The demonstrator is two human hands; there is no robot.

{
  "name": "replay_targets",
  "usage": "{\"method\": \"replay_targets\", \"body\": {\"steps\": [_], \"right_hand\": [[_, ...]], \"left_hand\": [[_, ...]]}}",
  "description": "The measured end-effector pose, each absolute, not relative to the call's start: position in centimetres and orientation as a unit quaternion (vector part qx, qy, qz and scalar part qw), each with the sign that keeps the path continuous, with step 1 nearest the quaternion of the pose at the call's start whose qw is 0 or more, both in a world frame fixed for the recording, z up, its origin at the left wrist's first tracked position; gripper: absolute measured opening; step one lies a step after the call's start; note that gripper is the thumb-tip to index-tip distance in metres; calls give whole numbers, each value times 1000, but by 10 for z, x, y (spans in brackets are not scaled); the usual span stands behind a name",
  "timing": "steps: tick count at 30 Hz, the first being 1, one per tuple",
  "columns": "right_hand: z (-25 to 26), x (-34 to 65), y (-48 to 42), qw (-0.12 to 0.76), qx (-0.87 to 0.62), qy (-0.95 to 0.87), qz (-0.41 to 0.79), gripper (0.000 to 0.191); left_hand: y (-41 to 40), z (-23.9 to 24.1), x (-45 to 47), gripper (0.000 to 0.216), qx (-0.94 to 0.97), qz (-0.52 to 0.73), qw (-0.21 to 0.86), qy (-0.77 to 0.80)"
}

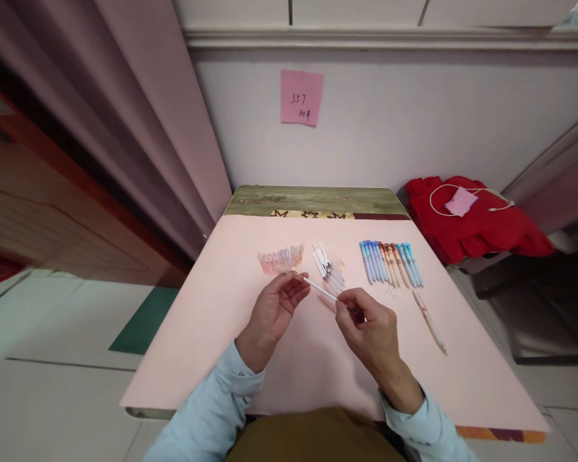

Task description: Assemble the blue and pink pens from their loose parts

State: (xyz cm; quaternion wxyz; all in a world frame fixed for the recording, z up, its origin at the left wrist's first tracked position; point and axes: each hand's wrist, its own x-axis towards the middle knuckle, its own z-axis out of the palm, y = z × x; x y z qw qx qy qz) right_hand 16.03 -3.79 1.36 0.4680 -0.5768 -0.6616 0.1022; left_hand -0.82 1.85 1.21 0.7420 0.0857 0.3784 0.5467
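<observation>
Over the middle of the pink table point(212, 333), my left hand point(274, 308) and my right hand point(366, 327) hold the two ends of a thin white pen refill point(320, 289). Both hands pinch it with their fingertips. Just behind it lies a pile of more white refills point(325, 263). To the left of that pile sits a row of clear pink caps point(280, 260). A row of several blue and brown pen barrels point(390, 262) lies to the right. One assembled pale pen point(429, 322) rests alone near my right hand.
A pink sticky note point(301, 97) hangs on the wall behind the table. A red cloth point(481, 228) with a white cable and a pink slip lies on the right. A curtain point(139, 128) hangs at the left.
</observation>
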Motion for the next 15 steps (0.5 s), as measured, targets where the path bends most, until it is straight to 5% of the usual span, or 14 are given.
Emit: {"method": "replay_targets", "body": {"steps": [15], "right_hand": [[-2, 155, -43, 433, -533, -724, 59, 11]], "left_hand": [[-18, -10, 7, 6, 102, 513, 761, 385]]}}
